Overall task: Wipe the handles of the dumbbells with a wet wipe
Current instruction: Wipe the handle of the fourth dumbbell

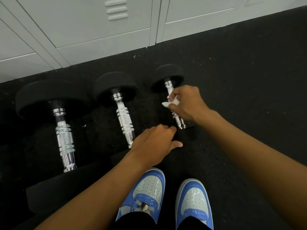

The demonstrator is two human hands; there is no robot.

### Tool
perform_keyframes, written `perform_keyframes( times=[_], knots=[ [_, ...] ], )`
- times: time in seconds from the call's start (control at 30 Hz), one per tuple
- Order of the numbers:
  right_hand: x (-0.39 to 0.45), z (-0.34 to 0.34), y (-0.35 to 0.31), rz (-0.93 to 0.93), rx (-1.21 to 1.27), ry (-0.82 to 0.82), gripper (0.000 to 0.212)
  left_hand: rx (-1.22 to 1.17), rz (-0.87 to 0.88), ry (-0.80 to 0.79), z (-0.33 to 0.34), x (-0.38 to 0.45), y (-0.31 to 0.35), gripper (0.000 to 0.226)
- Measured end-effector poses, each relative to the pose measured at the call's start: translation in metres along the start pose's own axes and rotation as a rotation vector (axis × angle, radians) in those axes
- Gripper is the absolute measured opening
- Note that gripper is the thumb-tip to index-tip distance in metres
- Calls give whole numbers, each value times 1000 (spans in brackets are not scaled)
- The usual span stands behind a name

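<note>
Three black dumbbells with chrome handles lie side by side on the dark floor: a large one (64, 135) at left, a middle one (123, 118), and a small one (171, 87) at right. My right hand (187, 103) pinches a white wet wipe (169, 102) against the small dumbbell's handle, covering its middle. My left hand (154, 141) rests on the small dumbbell's near black head, fingers curled over it, and hides the near end of the middle handle.
Grey metal lockers (99, 30) stand along the far edge of the black rubber floor (240, 80). My two blue and white shoes (149, 193) are just below the hands.
</note>
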State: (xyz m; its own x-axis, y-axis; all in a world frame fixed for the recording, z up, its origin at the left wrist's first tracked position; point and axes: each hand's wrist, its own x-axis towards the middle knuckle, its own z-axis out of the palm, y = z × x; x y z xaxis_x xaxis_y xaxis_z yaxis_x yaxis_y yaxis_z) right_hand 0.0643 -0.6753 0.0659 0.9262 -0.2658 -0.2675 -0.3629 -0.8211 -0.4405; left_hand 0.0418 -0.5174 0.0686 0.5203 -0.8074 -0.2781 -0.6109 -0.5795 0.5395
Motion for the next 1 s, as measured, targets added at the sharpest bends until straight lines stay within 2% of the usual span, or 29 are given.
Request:
perform_keyframes(
  times=[0.1,0.3,0.47,0.67,0.8,0.87,1.0],
  knots=[
    [-10,9,2,-109,-72,21,25,5,-5,5,0,0,-1,43],
    [16,-3,9,84,150,156,38,20,5,6,1,0,-1,45],
    [-1,13,6,-177,-26,119,27,24,-6,7,2,1,-3,45],
    [22,6,3,-71,34,241,25,27,-8,15,3,1,-1,45],
    [1,17,-5,-217,0,133,15,18,-9,23,4,1,-3,44],
    [-9,18,4,-284,-40,145,14,35,0,37,4,0,-3,44],
    [14,13,10,-150,29,251,21,32,-1,36,4,1,-2,46]
  ],
)
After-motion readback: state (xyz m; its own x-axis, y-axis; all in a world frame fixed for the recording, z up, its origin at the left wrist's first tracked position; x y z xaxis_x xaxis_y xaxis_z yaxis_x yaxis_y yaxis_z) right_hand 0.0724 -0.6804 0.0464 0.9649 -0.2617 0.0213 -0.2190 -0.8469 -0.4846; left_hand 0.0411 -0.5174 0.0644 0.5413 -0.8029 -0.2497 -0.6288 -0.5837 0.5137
